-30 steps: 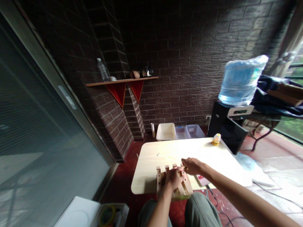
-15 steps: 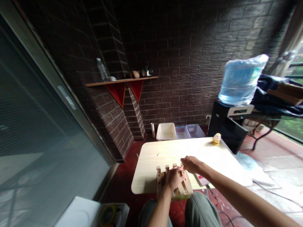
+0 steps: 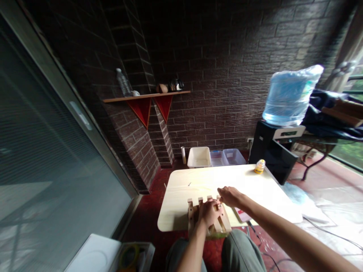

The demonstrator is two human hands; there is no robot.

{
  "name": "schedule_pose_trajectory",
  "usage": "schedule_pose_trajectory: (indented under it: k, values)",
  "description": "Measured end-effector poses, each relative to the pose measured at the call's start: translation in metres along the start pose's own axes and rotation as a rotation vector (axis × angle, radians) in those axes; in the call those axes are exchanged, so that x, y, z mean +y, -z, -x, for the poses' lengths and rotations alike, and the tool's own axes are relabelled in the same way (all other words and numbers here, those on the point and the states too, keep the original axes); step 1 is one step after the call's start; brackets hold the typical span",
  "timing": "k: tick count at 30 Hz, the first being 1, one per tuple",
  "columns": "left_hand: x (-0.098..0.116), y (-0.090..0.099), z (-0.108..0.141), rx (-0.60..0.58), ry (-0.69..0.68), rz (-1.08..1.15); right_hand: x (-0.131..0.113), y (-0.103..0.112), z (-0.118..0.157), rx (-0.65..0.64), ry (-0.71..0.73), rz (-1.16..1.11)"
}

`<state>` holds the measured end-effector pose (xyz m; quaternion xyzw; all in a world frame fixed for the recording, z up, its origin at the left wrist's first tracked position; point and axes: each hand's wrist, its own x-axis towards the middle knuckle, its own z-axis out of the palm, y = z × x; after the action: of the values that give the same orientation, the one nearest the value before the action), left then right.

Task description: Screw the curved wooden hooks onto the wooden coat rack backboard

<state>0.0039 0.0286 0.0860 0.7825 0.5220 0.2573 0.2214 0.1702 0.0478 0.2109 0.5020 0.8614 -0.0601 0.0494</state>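
Observation:
A slatted wooden frame (image 3: 191, 219) rests at the near edge of the pale table (image 3: 176, 189), its notched slat ends pointing away from me. My left hand (image 3: 209, 212) lies across the slats, with its fingers closed around the right-hand ones. Just beyond it, my right hand (image 3: 227, 195) is closed in a fist at the far end of the rightmost slat. Whatever sits inside that fist is hidden or too small to make out. A small dark thin piece (image 3: 190, 184) lies on the tabletop to the left.
A yellow-and-clear bottle (image 3: 259, 166) stands at the table's far right corner. A pink-and-white flat item (image 3: 242, 215) lies right of the frame. Behind the table are a cream bin (image 3: 199, 157) and clear bins (image 3: 233, 157). A water dispenser (image 3: 262, 141) stands right; an open box (image 3: 136, 257) lower left.
My right hand has shifted very slightly to the right at the slat's far end. The left hand and the wooden frame stay in place.

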Motion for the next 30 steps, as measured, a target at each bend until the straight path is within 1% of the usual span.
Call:
schedule_pose_trajectory:
  k: [6,14,19,30]
  values:
    - [-0.003,-0.002,-0.001,-0.018,0.009,-0.006,0.006,-0.003,0.002,0.000,0.037,-0.002]
    - [-0.005,-0.004,-0.002,-0.026,0.012,-0.025,0.012,-0.007,-0.002,-0.003,0.030,0.000]
    - [-0.006,-0.004,-0.003,-0.040,0.003,-0.038,0.014,-0.012,0.000,0.012,0.053,-0.002]
    - [0.000,0.000,-0.003,-0.054,0.019,-0.036,0.022,-0.025,-0.005,0.043,0.053,-0.007]
